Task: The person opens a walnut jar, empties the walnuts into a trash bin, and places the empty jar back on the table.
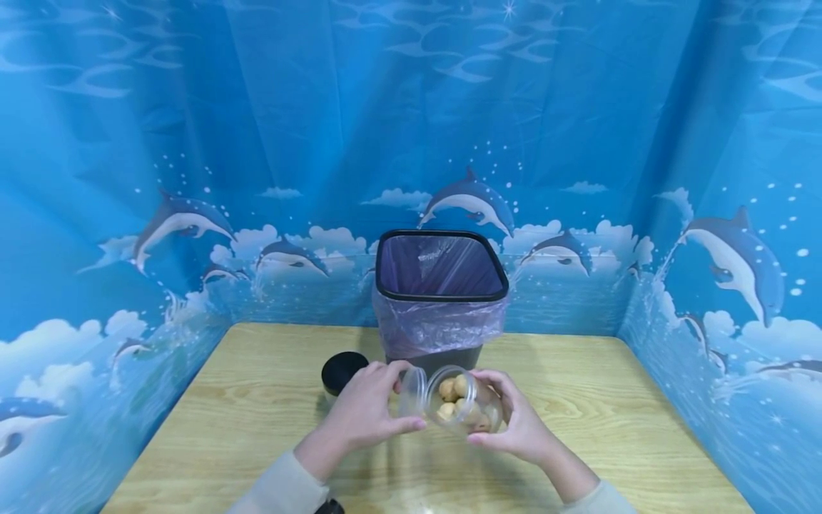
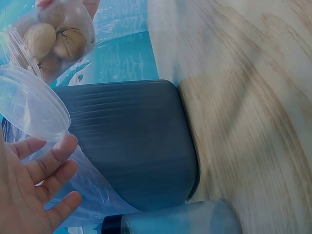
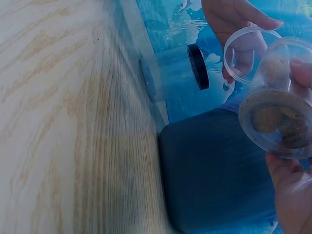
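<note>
In the head view my left hand (image 1: 359, 410) pinches a clear round plastic lid (image 1: 412, 394) by its edge, thumb at the bottom. My right hand (image 1: 523, 432) grips a see-through plastic jar (image 1: 493, 408), tipped over so its uncovered mouth faces left, right beside the lid. Several walnuts (image 1: 447, 412) lie inside; the left wrist view shows a crack in one walnut (image 2: 69, 45). From the right wrist view, the jar's bottom (image 3: 251, 131) faces the camera, with right-hand fingers and thumb around its side.
Behind the hands stands a dark bin (image 2: 126, 141) with a black rim (image 1: 443, 297) and a purple bag (image 1: 439, 325). Left of it is another clear jar (image 3: 168, 73) with a black lid (image 1: 343, 372). A dolphin-print curtain (image 1: 289, 143) surrounds the wooden table (image 1: 250, 400).
</note>
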`<state>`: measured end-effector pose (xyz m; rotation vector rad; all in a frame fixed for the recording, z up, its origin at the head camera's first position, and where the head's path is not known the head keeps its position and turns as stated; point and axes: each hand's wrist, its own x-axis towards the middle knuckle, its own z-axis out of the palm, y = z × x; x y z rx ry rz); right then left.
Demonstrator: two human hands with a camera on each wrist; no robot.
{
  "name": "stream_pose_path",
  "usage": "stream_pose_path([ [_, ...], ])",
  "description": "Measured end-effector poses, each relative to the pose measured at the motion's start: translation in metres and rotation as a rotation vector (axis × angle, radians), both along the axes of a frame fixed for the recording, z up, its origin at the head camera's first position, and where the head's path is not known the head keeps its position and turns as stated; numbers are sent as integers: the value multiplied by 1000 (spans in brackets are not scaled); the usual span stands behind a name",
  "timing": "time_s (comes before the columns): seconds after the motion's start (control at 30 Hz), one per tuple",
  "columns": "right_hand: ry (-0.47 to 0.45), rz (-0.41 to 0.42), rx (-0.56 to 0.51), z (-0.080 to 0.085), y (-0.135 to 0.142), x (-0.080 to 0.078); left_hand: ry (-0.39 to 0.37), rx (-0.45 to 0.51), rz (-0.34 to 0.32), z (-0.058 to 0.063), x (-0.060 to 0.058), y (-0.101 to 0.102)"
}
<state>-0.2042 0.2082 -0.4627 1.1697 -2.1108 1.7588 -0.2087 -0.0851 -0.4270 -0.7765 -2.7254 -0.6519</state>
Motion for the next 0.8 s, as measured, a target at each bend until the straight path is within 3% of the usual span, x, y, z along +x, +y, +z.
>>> stream_pose_path([
  [0.3,-4,-14,-5,2,2,2,12,5,-26,-11,3,-3],
  [0.63,-5,-17,-12,5,4,2,-66,20,-65,-26,3,-4],
  [0.8,-8,-21,-11,6,4,3,-143,22,-80,-31,3,-6],
])
